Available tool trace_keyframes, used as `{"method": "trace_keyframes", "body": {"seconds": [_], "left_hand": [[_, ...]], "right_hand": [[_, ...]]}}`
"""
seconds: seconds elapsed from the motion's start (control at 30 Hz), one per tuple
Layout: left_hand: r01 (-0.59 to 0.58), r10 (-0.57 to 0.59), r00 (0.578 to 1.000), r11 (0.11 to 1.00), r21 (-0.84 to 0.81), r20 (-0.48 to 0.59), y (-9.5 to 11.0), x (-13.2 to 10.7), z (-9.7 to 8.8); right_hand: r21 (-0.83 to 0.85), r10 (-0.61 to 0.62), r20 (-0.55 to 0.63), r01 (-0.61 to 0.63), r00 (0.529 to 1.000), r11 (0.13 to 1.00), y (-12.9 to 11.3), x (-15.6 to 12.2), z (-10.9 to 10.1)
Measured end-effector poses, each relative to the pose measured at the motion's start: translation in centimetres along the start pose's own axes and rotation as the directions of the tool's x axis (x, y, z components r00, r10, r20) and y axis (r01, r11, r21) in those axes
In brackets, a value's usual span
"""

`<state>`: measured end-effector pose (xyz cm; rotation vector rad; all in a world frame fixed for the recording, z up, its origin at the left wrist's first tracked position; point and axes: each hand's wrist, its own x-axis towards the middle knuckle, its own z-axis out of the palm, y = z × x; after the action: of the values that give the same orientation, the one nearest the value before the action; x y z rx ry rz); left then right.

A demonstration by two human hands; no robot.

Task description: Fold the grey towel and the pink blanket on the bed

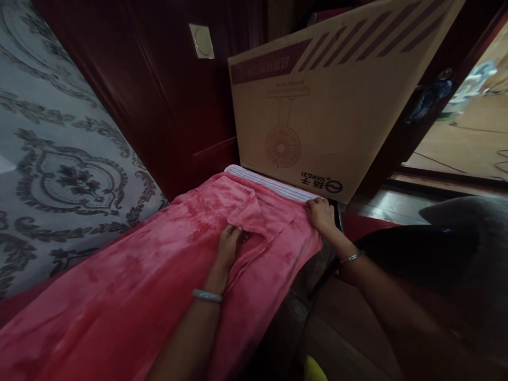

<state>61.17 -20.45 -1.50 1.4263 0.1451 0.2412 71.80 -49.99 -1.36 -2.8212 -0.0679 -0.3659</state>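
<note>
A pink plush blanket point(159, 264) lies spread over a long, low surface that runs from the lower left to the middle. My left hand point(229, 244), with a grey bangle on its wrist, pinches a folded flap of the blanket near its far end. At the far right corner my right hand point(320, 214) has its fingers curled over the blanket's edge, touching a striped white and grey cloth point(273, 182) that shows beyond it. A silver bracelet sits on the right wrist. Part of the left fingers is hidden by the fold.
A large cardboard box point(333, 111) printed with a fan stands upside down just past the far end, against dark red panelling point(178, 95). Patterned wallpaper point(79, 174) borders the left side. At right are a dark rounded object point(428, 243) and a doorway with cables on the floor point(472, 137).
</note>
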Motion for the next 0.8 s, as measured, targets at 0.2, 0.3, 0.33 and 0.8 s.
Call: {"method": "trace_keyframes", "body": {"seconds": [0.2, 0.3, 0.33, 0.8], "left_hand": [[0.001, -0.001, 1.0, 1.0, -0.001, 0.008, 0.3, -0.2, 0.2], [0.015, -0.015, 1.0, 1.0, -0.008, -0.008, 0.5, -0.5, 0.5], [0.03, -0.031, 0.999, 0.999, -0.011, -0.018, 0.6, -0.5, 0.7], [-0.424, 0.414, 0.891, 0.617, 0.663, 0.185, 5.0, 6.2, 9.9]], "right_hand": [[0.071, -0.189, -0.037, 0.191, 0.981, 0.979, -3.2, -1.4, 0.9], [0.247, -0.139, -0.022, 0.14, 0.99, 0.959, -4.0, -0.9, 1.9], [0.338, -0.108, -0.024, 0.11, 0.994, 0.935, -4.1, -0.6, 2.3], [0.766, -0.013, -0.123, 0.104, 0.992, 0.634, -2.6, 0.7, 5.8]]}}
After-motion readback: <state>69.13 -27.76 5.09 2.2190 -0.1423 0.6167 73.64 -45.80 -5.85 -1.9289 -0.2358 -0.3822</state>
